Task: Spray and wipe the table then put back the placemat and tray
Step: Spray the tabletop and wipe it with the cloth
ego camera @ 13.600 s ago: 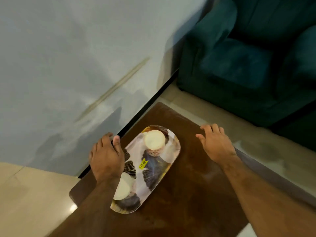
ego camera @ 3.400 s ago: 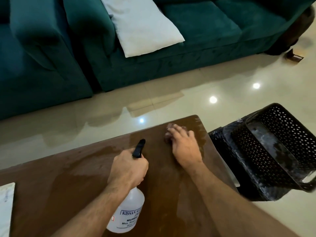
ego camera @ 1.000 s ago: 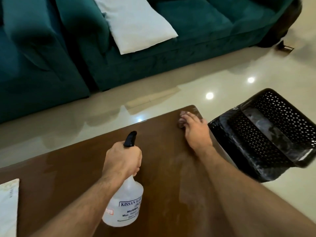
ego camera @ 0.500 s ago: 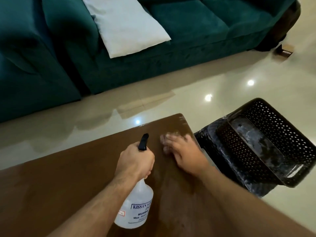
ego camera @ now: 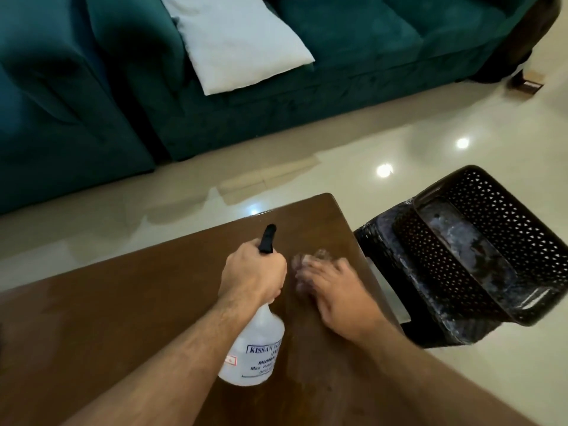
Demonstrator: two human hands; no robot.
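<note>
The brown wooden table (ego camera: pixel 129 305) fills the lower part of the head view, its far right corner near the middle. My left hand (ego camera: pixel 253 276) grips the neck of a clear spray bottle (ego camera: pixel 256 352) with a black nozzle pointing away from me. My right hand (ego camera: pixel 333 290) lies palm down on the tabletop near the right edge, blurred, pressing a small pale cloth (ego camera: pixel 316 256) that shows only at my fingertips. The placemat and the tray are out of view.
A black perforated plastic chair (ego camera: pixel 479 256) stands right beside the table's right edge. A dark green sofa (ego camera: pixel 338 66) with a white pillow (ego camera: pixel 236 41) runs along the back, across a glossy cream floor (ego camera: pixel 399 142). A second green seat (ego camera: pixel 58 96) is at the left.
My right hand with the cloth has slid back from the table's far right corner toward me and sits beside the bottle. My left hand keeps its hold on the bottle.
</note>
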